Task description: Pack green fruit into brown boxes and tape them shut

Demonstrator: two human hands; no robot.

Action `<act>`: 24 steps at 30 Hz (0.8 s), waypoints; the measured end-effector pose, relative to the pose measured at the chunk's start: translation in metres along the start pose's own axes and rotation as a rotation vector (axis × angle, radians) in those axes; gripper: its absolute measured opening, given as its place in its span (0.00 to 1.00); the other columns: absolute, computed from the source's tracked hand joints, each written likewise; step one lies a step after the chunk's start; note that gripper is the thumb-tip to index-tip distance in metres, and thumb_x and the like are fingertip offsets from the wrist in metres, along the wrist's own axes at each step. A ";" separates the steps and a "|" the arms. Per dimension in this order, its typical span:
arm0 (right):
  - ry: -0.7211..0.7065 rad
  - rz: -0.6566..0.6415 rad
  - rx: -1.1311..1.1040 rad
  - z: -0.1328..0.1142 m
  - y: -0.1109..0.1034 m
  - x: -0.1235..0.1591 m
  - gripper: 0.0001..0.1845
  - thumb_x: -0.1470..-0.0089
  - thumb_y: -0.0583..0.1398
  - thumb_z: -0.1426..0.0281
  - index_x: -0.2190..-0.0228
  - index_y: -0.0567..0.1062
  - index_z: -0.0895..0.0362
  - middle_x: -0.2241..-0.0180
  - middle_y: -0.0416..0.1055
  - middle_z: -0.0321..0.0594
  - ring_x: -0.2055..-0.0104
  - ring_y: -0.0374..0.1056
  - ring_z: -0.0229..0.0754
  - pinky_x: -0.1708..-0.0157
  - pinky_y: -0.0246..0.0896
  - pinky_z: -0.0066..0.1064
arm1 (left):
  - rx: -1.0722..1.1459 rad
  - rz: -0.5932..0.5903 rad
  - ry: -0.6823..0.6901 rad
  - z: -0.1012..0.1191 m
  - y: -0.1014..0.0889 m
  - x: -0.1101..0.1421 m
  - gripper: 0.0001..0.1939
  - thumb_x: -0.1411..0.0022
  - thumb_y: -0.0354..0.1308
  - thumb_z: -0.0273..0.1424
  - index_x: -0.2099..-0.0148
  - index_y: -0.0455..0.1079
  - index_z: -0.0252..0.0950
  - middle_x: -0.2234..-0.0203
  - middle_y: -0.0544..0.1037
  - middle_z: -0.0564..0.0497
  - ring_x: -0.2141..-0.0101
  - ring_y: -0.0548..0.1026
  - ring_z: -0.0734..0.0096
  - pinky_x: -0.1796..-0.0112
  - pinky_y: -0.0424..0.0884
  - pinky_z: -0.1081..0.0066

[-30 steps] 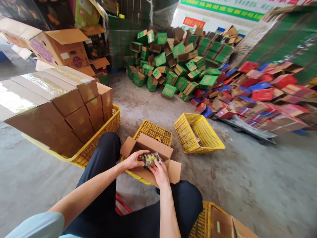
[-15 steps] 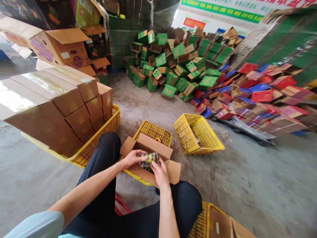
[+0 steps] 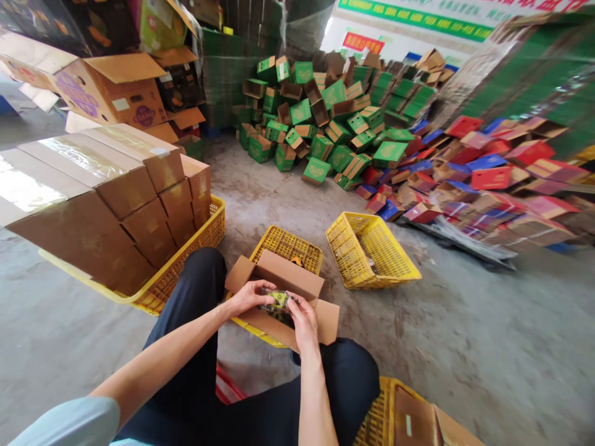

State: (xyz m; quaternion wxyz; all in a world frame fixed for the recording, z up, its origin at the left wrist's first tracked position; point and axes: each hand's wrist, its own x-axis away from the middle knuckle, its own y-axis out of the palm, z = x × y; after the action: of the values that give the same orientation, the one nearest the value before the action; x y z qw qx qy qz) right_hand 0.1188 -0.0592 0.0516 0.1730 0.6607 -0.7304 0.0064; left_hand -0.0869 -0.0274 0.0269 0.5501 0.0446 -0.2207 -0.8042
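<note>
Between my two hands is a small yellow-green and dark packet in clear plastic (image 3: 279,300); what is inside it I cannot make out. My left hand (image 3: 251,298) grips its left end with thumb and fingers. The right end is pinched by my right hand (image 3: 302,316). Both hands are over an open cardboard box (image 3: 290,275) with its flaps folded out. Dark contents show partly beneath the packet inside the box. Under the box is an upturned yellow plastic crate (image 3: 307,252), with a small orange and black object (image 3: 297,261) on it.
Taped cardboard boxes (image 3: 134,217) fill a yellow crate (image 3: 216,214) at my left. Another yellow crate (image 3: 379,279) stands tilted to the right. Piled green boxes (image 3: 320,148) and red and blue boxes (image 3: 490,178) lie farther back. A crate with cardboard (image 3: 413,421) is by my right knee.
The packet has been lowered slightly toward the box and turned a little, and my right fingers have shifted on its end. The boxes and crates have stayed put.
</note>
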 end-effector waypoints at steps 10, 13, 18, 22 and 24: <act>-0.018 0.049 -0.004 0.003 0.000 -0.001 0.20 0.58 0.76 0.56 0.63 0.85 0.50 0.60 0.84 0.38 0.57 0.78 0.48 0.52 0.73 0.40 | -0.067 -0.044 -0.009 0.003 0.000 0.001 0.34 0.52 0.79 0.46 0.47 0.80 0.31 0.57 0.84 0.41 0.59 0.81 0.56 0.54 0.73 0.63; -0.006 0.046 -0.016 0.002 0.001 0.001 0.20 0.57 0.75 0.56 0.63 0.85 0.51 0.60 0.84 0.38 0.58 0.78 0.47 0.55 0.74 0.39 | -0.082 -0.039 0.006 0.003 0.000 0.001 0.32 0.51 0.78 0.47 0.50 0.81 0.30 0.61 0.84 0.43 0.63 0.81 0.60 0.57 0.73 0.65; 0.013 0.030 -0.056 0.001 0.002 0.000 0.22 0.55 0.75 0.54 0.59 0.84 0.49 0.55 0.83 0.39 0.54 0.78 0.46 0.55 0.74 0.36 | -0.097 -0.005 0.035 0.004 0.000 0.002 0.30 0.49 0.77 0.48 0.53 0.82 0.30 0.63 0.84 0.44 0.65 0.80 0.62 0.59 0.73 0.67; 0.026 0.020 -0.081 0.000 0.002 -0.001 0.25 0.54 0.75 0.53 0.55 0.83 0.47 0.47 0.79 0.38 0.46 0.74 0.46 0.51 0.72 0.34 | -0.112 0.029 0.066 0.005 -0.001 0.001 0.31 0.49 0.77 0.48 0.52 0.82 0.30 0.63 0.84 0.43 0.65 0.80 0.61 0.60 0.73 0.67; 0.040 0.027 -0.073 -0.001 0.002 0.000 0.25 0.53 0.74 0.53 0.53 0.83 0.46 0.45 0.78 0.38 0.43 0.72 0.47 0.49 0.72 0.36 | -0.121 0.045 0.082 0.006 -0.001 0.001 0.31 0.50 0.77 0.48 0.51 0.81 0.30 0.62 0.84 0.44 0.64 0.80 0.61 0.59 0.73 0.67</act>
State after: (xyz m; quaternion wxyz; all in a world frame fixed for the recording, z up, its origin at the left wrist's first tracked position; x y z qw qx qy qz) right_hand 0.1167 -0.0587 0.0527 0.2112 0.6436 -0.7356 -0.0048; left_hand -0.0896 -0.0262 0.0319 0.5782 0.0390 -0.1499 -0.8011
